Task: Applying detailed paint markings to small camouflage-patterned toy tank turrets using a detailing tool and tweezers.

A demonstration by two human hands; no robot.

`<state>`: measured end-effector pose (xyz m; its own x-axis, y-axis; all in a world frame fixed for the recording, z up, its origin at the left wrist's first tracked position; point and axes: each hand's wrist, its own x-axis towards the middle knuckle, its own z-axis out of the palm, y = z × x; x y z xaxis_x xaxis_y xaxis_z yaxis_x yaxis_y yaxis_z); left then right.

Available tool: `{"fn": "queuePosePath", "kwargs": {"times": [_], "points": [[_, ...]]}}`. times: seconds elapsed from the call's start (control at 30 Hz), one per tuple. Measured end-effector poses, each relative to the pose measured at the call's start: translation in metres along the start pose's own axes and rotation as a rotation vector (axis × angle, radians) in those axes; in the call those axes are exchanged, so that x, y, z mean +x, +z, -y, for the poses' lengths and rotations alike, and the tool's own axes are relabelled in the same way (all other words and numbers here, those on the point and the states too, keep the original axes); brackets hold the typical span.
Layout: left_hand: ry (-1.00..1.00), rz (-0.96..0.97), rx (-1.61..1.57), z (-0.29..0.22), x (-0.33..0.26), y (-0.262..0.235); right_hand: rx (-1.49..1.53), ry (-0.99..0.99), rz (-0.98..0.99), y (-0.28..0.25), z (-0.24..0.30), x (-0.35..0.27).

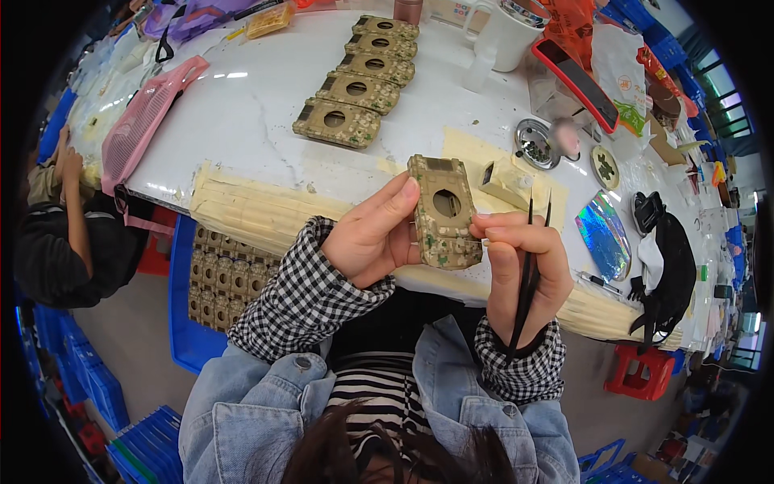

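Observation:
A camouflage-painted toy tank hull (435,230) with a round hole in its top is held over the table's near edge. My left hand (375,230) grips it along its left side, thumb on top. In my right hand (528,270) a pair of black tweezers (528,282) is held, tips apart and pointing away from me. The fingertips of that hand also touch the hull's right side. Just beyond lies a small pale box-like block (509,184) on a sheet of yellowish tape (468,145).
Several matching hulls (337,123) stand in a row farther back. A blue crate (181,323) of more hulls sits below left. On the right are a round metal dish (534,143), a red-cased phone (574,85), a white mug (508,36) and a black bag (669,274). Another person (60,242) sits left.

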<state>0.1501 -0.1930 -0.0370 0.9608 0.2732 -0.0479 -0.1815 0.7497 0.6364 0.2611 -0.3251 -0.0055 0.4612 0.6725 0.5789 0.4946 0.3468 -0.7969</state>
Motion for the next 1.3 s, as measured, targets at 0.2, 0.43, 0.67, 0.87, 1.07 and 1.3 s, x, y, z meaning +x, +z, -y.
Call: {"fn": "queuePosePath", "kwargs": {"times": [0.2,0.43,0.67,0.87,1.07,1.3], "points": [[0.001,0.007,-0.005,0.001,0.0,-0.002,-0.014,0.0,-0.006,0.001,-0.002,0.0],[-0.005,0.046,-0.042,0.0,0.0,-0.005,-0.034,-0.005,0.003,0.001,-0.003,0.0],[-0.026,0.007,-0.026,-0.001,-0.001,-0.003,0.171,0.059,-0.104,-0.004,-0.003,0.002],[-0.02,0.003,0.002,-0.001,0.0,-0.002,-0.539,0.018,-0.321,-0.046,-0.02,0.017],[-0.025,0.019,-0.015,-0.001,0.0,-0.003,-0.833,-0.175,-0.223,-0.053,-0.036,0.028],[-0.001,0.0,0.006,-0.001,0.001,-0.004,-0.904,-0.161,-0.096,-0.054,-0.045,0.029]]}}
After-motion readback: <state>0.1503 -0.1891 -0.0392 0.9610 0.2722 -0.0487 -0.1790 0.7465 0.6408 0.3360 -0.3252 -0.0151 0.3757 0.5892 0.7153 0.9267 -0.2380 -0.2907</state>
